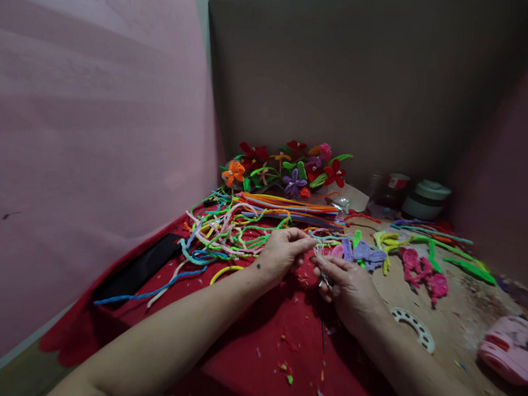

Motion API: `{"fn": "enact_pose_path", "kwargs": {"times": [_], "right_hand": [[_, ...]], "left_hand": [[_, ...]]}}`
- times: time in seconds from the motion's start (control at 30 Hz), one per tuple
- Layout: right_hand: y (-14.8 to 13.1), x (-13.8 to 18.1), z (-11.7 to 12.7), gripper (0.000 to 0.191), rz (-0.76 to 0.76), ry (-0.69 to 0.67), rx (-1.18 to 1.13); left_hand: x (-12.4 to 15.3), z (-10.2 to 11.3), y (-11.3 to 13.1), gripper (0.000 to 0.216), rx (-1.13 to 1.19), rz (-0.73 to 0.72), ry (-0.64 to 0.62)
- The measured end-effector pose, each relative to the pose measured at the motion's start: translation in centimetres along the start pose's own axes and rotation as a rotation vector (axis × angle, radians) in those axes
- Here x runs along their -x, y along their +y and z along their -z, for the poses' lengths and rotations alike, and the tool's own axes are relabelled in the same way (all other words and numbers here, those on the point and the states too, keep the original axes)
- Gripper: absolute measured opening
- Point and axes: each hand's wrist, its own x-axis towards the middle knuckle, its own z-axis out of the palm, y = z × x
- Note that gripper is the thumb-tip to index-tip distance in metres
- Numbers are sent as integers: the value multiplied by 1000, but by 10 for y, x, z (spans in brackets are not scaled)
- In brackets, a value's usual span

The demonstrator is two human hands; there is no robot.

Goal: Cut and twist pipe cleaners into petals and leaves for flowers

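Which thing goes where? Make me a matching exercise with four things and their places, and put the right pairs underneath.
Things
1. Pale thin strands
2. Black flat object
3. Ring with holes
4. Lidded container

Places
A. At the back right
B. On the left part of the red cloth
C. Between the left hand and the right hand
D. On the brown surface, toward the front

Pairs: 1-C, 2-B, 3-D, 4-A

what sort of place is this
Probably a small craft corner, perhaps in a home: coloured fuzzy stems lie bundled and tangled on a red cloth, and fuzzy handmade-looking flowers are massed near the back wall.
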Motion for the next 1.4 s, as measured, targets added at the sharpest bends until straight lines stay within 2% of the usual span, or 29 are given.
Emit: {"fn": "enact_pose_path", "kwargs": {"times": [0.17,0.3,0.5,0.73,1.1,1.27,1.4], "right_hand": [[0,0,0,35,-11,27,-22],[1,0,0,33,7,-11,-6],[0,3,-3,32,-1,12,10],[0,1,-3,26,28,-9,22],[2,2,-3,24,48,-66,70],[2,6,-6,25,55,-33,136],[2,6,-7,26,57,7,104]], "left_hand": [[0,0,-3,26,15,1,-19],[-1,1,-6,26,10,-2,-20],[0,2,-2,24,1,-7,-33],[0,5,1,23,-98,8,-22],[-3,11,-5,23,-79,6,-64],[-3,12,-3,26,-108,12,-96],[-5,13,-2,27,-36,17,-66]]}}
